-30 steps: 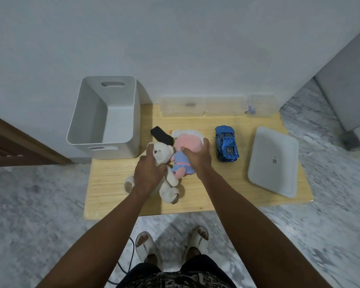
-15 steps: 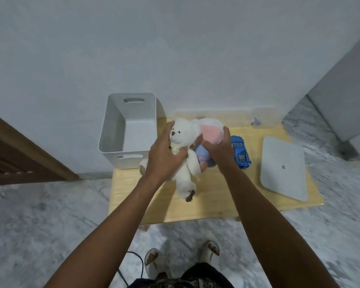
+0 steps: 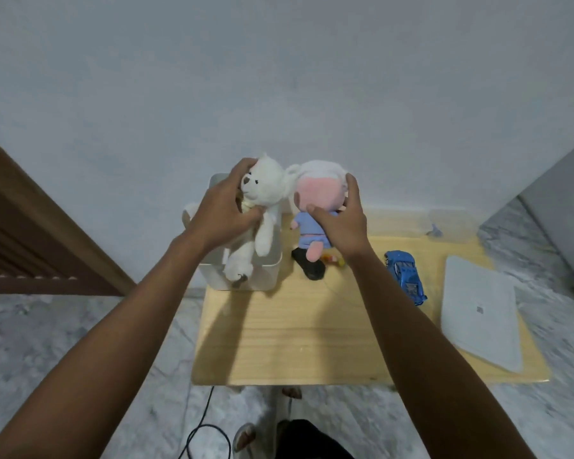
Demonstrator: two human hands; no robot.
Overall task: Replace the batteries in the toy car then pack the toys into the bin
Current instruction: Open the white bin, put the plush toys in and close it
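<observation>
**Head view: both hands up, one soft toy in each, over the far-left end of the desk**

Left hand (image 3: pixel 224 212): fingers curled round the white teddy bear (image 3: pixel 265 207), gripping at neck/chest. Bear is off the desk, roughly upright, head up, legs hanging down over the grey bin (image 3: pixel 269 273). Lower foot overlaps the bin's near rim; can't tell whether it touches.

Right hand (image 3: pixel 340 223): thumb and fingers wrapped round the pink-faced doll (image 3: pixel 312 200), holding it at neck and head side. Doll has a white hood and blue top, is lifted clear of the desk, just right of the bin and touching the bear's head.

Bin sits on the far-left corner of the desk (image 3: pixel 299 332), mostly hidden behind the bear and left hand. Its contents are not visible.

Blue toy car (image 3: pixel 405 276) rests on the desk right of centre, near the right forearm, apart from both hands. Nose or tail direction unclear.

Black object (image 3: pixel 310 266) lies on the desk below the doll, with a small orange-yellow item (image 3: pixel 333 260) just beside it; both blurred.

Grey lid (image 3: pixel 481 319) lies flat at the right edge of the desk. Clear containers (image 3: pixel 451 223) run along the far edge against the wall. Small blue bit in one, too blurred to identify.

Black cable (image 3: pixel 201 425) on the floor under the near edge.
</observation>
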